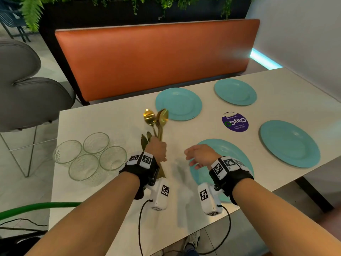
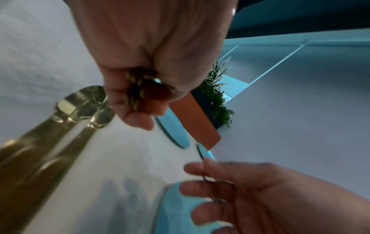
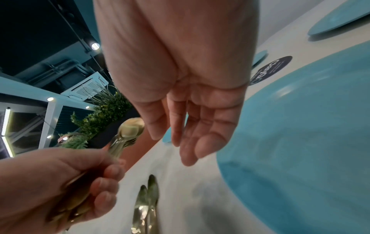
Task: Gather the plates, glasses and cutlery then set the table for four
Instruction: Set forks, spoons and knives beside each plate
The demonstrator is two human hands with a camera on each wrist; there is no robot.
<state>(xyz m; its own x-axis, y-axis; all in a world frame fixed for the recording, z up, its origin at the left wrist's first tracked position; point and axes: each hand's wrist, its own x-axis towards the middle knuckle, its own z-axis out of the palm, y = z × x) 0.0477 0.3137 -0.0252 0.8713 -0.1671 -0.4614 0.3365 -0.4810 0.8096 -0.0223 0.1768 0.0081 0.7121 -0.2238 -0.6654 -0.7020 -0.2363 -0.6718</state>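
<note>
Four plates (image 1: 178, 104) laid on bench (image 1: 118, 119); glasses (image 1: 89, 156) clustered, undistributed; left hand (image 1: 156, 150) clamps cutlery (image 1: 156, 120); right hand (image 1: 200, 156) spread, empty

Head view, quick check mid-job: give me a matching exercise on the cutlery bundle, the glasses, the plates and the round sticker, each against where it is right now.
Column one:
1. gold cutlery bundle
2. four clear glasses
3. four teal plates
4. purple round sticker

Column two:
A. grouped near the table's left edge
B. flat on the table among the plates
C. gripped in the left hand
D. spread out, one per place

Pairs: 1-C, 2-A, 3-D, 4-B. The right hand holds nothing.
</note>
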